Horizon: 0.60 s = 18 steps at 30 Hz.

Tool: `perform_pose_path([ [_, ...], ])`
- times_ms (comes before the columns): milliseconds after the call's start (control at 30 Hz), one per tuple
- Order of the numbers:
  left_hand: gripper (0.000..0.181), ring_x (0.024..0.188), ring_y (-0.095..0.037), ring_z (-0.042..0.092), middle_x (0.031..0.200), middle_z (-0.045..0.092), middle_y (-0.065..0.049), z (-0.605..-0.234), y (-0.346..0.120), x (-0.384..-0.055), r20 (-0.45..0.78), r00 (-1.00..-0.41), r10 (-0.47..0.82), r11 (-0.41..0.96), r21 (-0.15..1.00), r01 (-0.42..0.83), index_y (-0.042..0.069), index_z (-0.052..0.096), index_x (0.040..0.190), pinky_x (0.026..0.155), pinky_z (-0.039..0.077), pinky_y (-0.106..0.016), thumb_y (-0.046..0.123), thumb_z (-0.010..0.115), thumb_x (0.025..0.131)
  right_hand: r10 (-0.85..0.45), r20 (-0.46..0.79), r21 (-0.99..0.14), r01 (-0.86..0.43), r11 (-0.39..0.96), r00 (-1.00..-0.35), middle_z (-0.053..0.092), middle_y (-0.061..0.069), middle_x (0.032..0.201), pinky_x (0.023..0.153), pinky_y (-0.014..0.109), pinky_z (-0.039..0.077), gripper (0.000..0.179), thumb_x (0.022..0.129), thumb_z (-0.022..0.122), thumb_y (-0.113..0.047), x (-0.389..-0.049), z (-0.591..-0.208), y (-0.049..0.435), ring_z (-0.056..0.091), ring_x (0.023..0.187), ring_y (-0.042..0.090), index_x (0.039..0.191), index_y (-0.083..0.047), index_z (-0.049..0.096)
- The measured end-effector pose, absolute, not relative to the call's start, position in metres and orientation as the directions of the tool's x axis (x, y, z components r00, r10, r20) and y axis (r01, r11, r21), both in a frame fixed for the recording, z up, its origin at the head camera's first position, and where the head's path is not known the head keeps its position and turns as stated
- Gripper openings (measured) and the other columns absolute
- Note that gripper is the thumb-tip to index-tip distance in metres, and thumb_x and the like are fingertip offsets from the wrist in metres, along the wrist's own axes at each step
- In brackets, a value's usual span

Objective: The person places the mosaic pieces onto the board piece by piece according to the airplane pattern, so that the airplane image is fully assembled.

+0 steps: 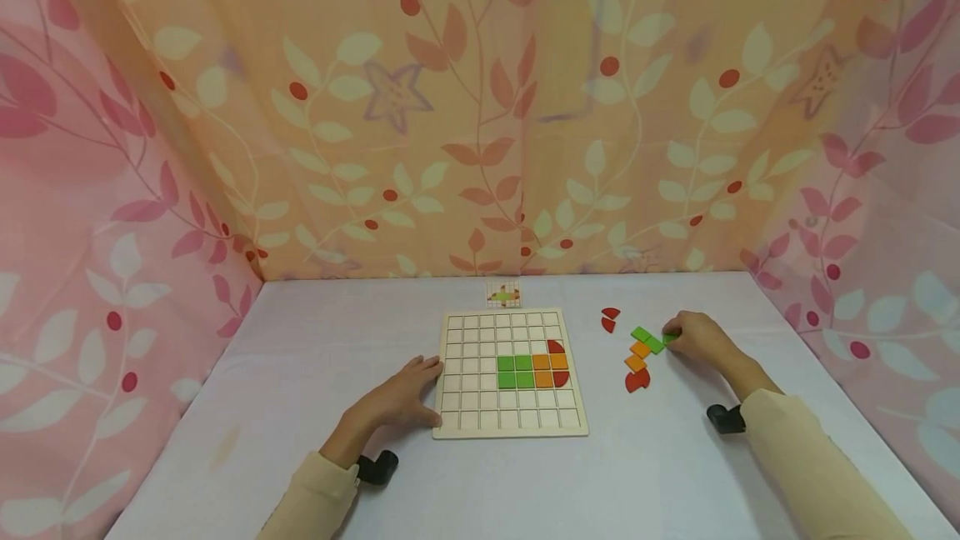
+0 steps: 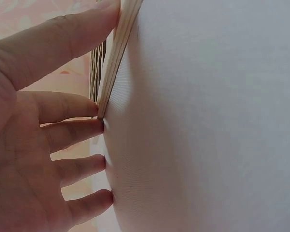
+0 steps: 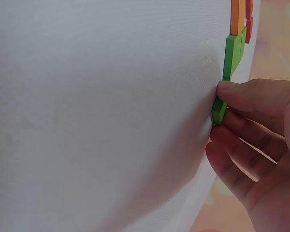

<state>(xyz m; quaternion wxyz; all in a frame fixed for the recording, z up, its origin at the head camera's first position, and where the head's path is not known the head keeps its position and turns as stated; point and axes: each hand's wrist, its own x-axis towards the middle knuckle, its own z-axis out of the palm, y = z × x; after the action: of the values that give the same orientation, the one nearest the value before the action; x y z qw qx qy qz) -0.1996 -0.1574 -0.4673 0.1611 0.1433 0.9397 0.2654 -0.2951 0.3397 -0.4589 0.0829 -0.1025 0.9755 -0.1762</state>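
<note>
A wooden grid board [image 1: 461,403] lies on the table. Set into its right half are green square tiles [image 1: 515,372], orange square tiles [image 1: 551,362] and red quarter-round pieces [image 1: 556,347]. My left hand [image 1: 401,397] rests along the board's left edge, its thumb and index finger touching the rim and the fingers spread. Over on the right, my right hand [image 1: 703,342] pinches a green tile [image 3: 219,111] between thumb and fingertips, low at the tabletop. That tile sits right by the end of a cluster of loose green tiles [image 1: 648,340].
Loose orange tiles [image 1: 637,357] and red quarter-round pieces [image 1: 637,380] continue that cluster toward me. Two more red pieces [image 1: 611,319] lie nearer the board. A small pattern card [image 1: 503,294] stands behind the board. Patterned cloth [image 1: 480,148] walls in the white table.
</note>
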Motion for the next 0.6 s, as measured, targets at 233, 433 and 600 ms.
perform_pose_path([
  [233, 0.089, 0.149, -0.04, 0.018, 0.157, 0.034, -0.015, -0.4653, -0.1562, -0.1996, -0.241, -0.91, 0.337, 0.825, 0.542, 0.162, -0.001, 0.041, 0.146, 0.118, 0.023, -0.058, 0.019, 0.086, 0.072, -0.227, -0.13, -0.365, -0.166, 0.916, -0.965, 0.067, 0.023, 0.098, 0.093, 0.057, 0.048, 0.029, 0.082, 0.067, -0.003, -0.2949, -0.4566, 0.3393, 0.06, 0.093, 0.037, 0.107, 0.012, 0.067],
  [433, 0.089, 0.15, -0.039, 0.018, 0.158, 0.033, -0.014, -0.4646, -0.1554, -0.1993, -0.242, -0.911, 0.334, 0.827, 0.539, 0.16, -0.001, 0.042, 0.146, 0.118, 0.023, -0.057, 0.019, 0.086, 0.071, -0.213, -0.137, -0.369, -0.15, 0.917, -0.967, 0.066, 0.024, 0.1, 0.094, 0.057, 0.048, 0.029, 0.083, 0.067, -0.003, -0.2951, -0.4565, 0.3393, 0.06, 0.094, 0.038, 0.108, 0.012, 0.067],
  [600, 0.089, 0.15, -0.039, 0.018, 0.158, 0.033, -0.014, -0.4655, -0.1554, -0.1992, -0.246, -0.909, 0.336, 0.827, 0.538, 0.16, -0.001, 0.041, 0.146, 0.118, 0.023, -0.057, 0.019, 0.086, 0.071, -0.208, -0.143, -0.372, -0.143, 0.917, -0.968, 0.066, 0.024, 0.1, 0.094, 0.057, 0.048, 0.029, 0.083, 0.067, -0.003, -0.2934, -0.4566, 0.3391, 0.06, 0.095, 0.039, 0.108, 0.012, 0.067],
])
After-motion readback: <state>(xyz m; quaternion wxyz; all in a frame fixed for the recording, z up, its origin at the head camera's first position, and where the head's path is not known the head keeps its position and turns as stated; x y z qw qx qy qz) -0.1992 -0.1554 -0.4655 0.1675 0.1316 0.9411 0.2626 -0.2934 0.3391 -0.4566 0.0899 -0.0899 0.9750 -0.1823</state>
